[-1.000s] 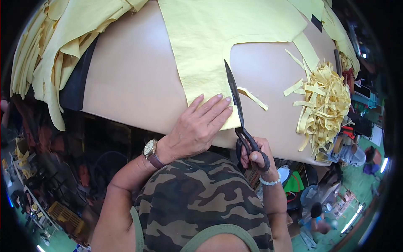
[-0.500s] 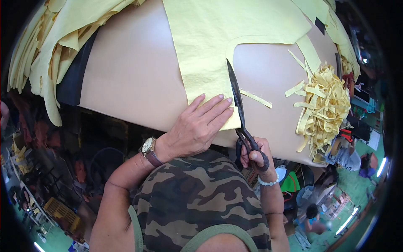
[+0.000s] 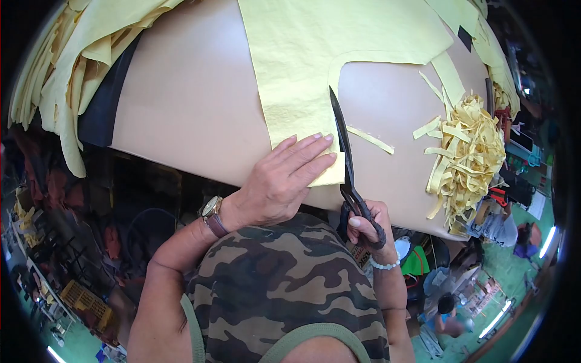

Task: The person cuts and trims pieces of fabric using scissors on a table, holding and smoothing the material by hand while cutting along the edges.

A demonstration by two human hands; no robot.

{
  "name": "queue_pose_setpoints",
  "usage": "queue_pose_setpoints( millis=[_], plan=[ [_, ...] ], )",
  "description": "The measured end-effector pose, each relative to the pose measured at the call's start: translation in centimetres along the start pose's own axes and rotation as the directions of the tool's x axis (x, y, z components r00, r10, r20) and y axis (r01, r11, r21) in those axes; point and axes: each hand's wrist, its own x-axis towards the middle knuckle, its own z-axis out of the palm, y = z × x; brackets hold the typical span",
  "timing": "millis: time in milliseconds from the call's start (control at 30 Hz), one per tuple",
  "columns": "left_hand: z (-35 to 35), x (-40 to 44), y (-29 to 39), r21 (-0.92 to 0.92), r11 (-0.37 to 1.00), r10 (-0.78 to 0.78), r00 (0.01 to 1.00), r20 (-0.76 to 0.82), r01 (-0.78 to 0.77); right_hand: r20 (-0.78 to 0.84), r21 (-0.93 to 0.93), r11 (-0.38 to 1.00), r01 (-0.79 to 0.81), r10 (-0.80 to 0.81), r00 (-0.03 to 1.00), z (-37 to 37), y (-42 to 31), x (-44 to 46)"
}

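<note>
Left hand flat on yellow cloth, right hand gripping scissors, tan tabletop, cluttered green-floored room

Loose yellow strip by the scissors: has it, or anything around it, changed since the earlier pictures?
The loose yellow strip has straightened, its outer end shifting slightly right and away from the person. Nothing was visibly picked up or let go: the left hand still presses on the yellow fabric, and the right hand still holds the scissors.
</note>
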Motion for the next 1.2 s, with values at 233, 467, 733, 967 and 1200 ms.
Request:
queue_pose_setpoints(
  millis=[233, 467, 733, 967, 1200],
  plan=[
    [-0.2, -0.4, -0.2, -0.128, 0.991, -0.029, 0.999, -0.019, 0.026, -0.036, -0.064, 0.998, -0.027, 0.025, 0.999, 0.5, -0.1, -0.2],
    [-0.2, -0.6, -0.2, -0.181, 0.983, -0.045, 0.999, -0.026, 0.039, -0.033, -0.096, 0.995, -0.033, 0.030, 0.999, 0.6, 0.0, -0.3],
    [0.0, -0.7, -0.4, -0.221, 0.975, -0.019, 0.998, -0.056, 0.006, -0.057, -0.080, 0.996, -0.049, 0.044, 0.997, 1.2, -0.1, -0.5],
    [-0.2, -0.8, -0.1, -0.287, 0.958, -0.018, 1.000, -0.023, 0.010, -0.062, -0.017, 1.000, -0.020, 0.019, 0.998, 1.8, -0.2, -0.2],
    [-0.2, -1.0, -0.2, -0.339, 0.941, -0.015, 1.000, -0.022, 0.007, -0.069, -0.021, 1.000, -0.015, 0.013, 0.998, 2.4, 0.5, -0.6]
  ],
)
